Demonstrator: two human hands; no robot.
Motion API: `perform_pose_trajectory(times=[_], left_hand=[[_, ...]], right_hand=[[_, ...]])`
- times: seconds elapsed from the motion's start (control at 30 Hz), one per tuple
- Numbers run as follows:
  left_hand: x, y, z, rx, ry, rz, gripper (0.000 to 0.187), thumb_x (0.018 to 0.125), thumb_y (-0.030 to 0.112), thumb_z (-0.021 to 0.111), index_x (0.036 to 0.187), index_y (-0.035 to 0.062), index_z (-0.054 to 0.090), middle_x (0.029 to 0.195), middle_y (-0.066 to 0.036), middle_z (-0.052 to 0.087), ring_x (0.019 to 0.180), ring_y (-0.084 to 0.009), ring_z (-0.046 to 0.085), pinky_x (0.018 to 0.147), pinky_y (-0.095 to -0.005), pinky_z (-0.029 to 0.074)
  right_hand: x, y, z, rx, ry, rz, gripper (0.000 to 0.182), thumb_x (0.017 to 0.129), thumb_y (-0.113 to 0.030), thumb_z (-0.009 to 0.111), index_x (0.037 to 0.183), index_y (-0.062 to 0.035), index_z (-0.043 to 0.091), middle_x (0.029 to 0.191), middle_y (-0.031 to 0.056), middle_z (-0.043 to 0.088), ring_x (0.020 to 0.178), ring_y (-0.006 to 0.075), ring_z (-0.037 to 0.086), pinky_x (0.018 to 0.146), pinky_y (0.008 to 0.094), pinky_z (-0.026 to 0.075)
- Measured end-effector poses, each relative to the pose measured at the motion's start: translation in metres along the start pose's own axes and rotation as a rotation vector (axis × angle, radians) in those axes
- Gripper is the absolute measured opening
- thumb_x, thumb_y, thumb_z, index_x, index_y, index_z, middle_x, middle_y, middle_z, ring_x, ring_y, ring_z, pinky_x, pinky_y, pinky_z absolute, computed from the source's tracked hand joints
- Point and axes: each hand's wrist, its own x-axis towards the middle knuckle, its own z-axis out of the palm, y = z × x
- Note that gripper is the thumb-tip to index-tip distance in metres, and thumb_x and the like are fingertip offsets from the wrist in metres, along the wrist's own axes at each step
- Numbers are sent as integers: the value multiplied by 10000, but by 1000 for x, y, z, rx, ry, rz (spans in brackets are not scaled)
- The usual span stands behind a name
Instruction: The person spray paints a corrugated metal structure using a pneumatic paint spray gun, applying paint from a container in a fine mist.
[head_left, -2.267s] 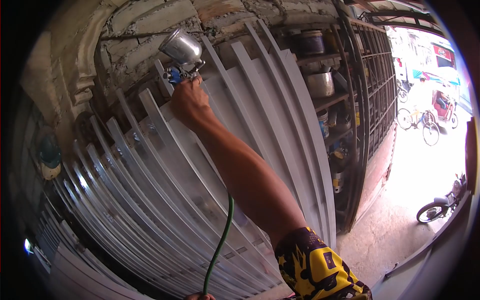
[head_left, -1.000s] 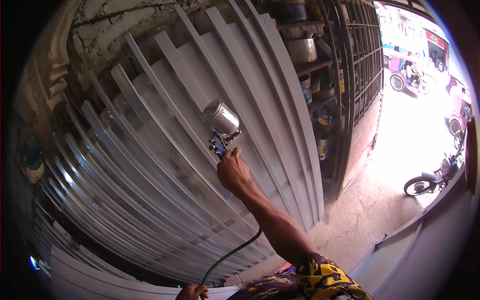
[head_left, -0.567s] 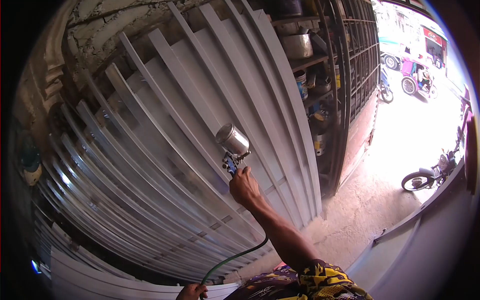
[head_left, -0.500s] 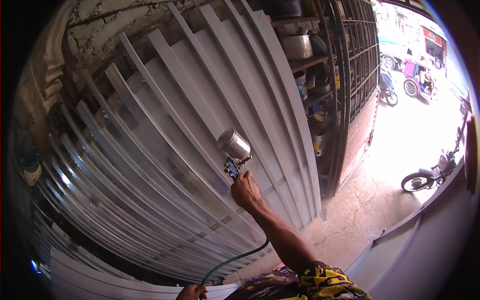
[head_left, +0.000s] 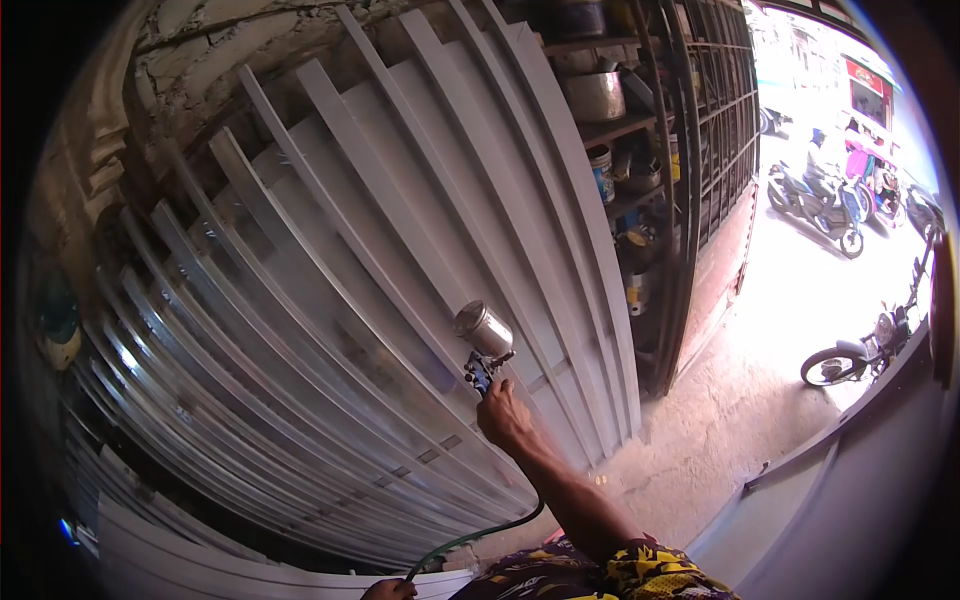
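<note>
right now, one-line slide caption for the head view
Right hand aims a spray gun at leaning grey metal slats.

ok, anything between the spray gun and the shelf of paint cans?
Head view: only slanted grey metal slats stand between the spray gun in the right hand and the shelf.

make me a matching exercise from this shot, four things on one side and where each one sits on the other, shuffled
Things:
1. spray gun
2. green hose
3. parked motorcycle
4. metal pot

Places:
A. on a shelf, upper right of the slats
B. in the right hand, in front of the grey slats
C. out on the sunlit street
D. running from the left hand up towards the right arm

Pairs: 1-B, 2-D, 3-C, 4-A
</note>
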Motion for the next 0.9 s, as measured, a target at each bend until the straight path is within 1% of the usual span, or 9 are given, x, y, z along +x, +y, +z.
perform_pose_trajectory(times=[0.1, 0.2, 0.27, 0.3, 0.33, 0.5, 0.6, 0.8, 0.9], left_hand=[[2, -7, -2, 50, -15, -32, 378, 990, 352, 577, 926, -12, 659, 755, -125, 688, 722, -241, 686, 652, -372, 534], [-26, 64, -6, -65, 104, -84, 381, 1014, 349, 555, 945, -8, 668, 775, -116, 699, 762, -222, 690, 701, -358, 539], [6, 1, -14, -148, -71, -151, 408, 1044, 351, 529, 1005, -33, 663, 827, -118, 722, 810, -214, 703, 776, -369, 545], [14, -1, -19, -190, -158, -184, 423, 1060, 353, 517, 1035, -45, 660, 853, -120, 734, 834, -210, 710, 813, -374, 547], [13, -3, -18, -157, -131, -215, 404, 1061, 321, 512, 1027, -52, 662, 847, -125, 735, 804, -213, 716, 786, -379, 557], [12, 23, -24, -148, -100, -255, 471, 1053, 380, 514, 1040, -63, 674, 867, -127, 749, 823, -210, 719, 801, -357, 550], [12, 24, -25, -130, -83, -238, 490, 1051, 400, 511, 1041, -59, 683, 870, -126, 752, 830, -209, 720, 808, -349, 548], [5, 44, -29, -104, -35, -183, 511, 1039, 428, 522, 1020, -51, 699, 859, -113, 758, 832, -192, 720, 820, -339, 548], [-5, 81, -32, -84, -11, -199, 501, 1034, 426, 525, 1017, -42, 705, 859, -101, 762, 834, -178, 719, 824, -332, 547]], right_hand=[[-3, -5, -8, 16, -22, 10, 368, 919, -158, 494, 1173, 109, 502, 1235, 376, 500, 948, 539, 643, 813, 597, 534], [1, -4, -9, 31, 17, -17, 359, 916, -148, 495, 1161, 114, 509, 1243, 372, 492, 936, 539, 647, 806, 596, 536], [4, -5, -9, 30, 36, -26, 351, 915, -141, 497, 1153, 116, 513, 1244, 375, 483, 908, 537, 654, 791, 586, 545], [7, -6, -11, 29, 48, -32, 347, 914, -137, 498, 1149, 118, 515, 1244, 377, 479, 894, 536, 657, 783, 580, 550], [9, -7, -13, 31, 54, -42, 344, 913, -135, 500, 1145, 118, 516, 1243, 380, 475, 878, 533, 660, 774, 575, 554], [19, -20, -26, 48, 96, -91, 339, 912, -135, 508, 1130, 124, 520, 1230, 394, 463, 835, 522, 669, 737, 554, 572], [26, -31, -39, 51, 66, -125, 365, 911, -100, 489, 1153, 174, 488, 1296, 479, 413, 844, 538, 667, 748, 562, 568], [35, -62, -61, 30, 92, -189, 346, 911, -89, 482, 1144, 166, 504, 1291, 464, 415, 858, 532, 670, 753, 560, 566], [43, -77, -67, 44, 142, -226, 321, 888, -102, 522, 1075, 159, 522, 1161, 410, 478, 818, 522, 667, 719, 540, 583]])
